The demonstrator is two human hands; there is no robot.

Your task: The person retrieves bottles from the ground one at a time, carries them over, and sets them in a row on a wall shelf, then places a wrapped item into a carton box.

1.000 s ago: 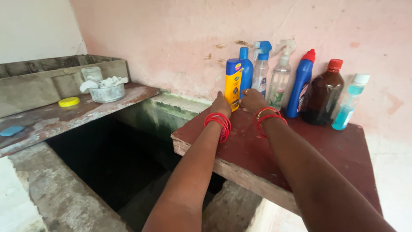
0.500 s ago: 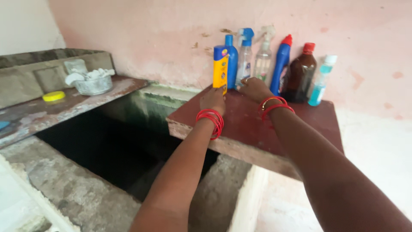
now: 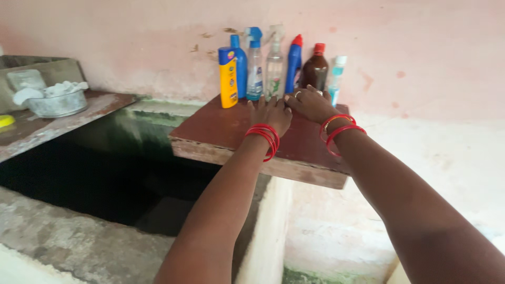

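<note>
The right hand (image 3: 311, 104) hides the base of the brown bottle (image 3: 315, 69).

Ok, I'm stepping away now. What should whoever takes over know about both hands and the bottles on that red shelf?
Left hand: empty, palm down on the dark red wooden shelf, in front of the clear spray bottle.
Right hand: empty, flat on the shelf before the dark brown bottle with a red cap.
The yellow flat bottle with a blue cap and the blue bottles stand upright in a row at the pink wall.
Done: no bottle lifted or gripped.
Left: any handling of the bottles.
</note>
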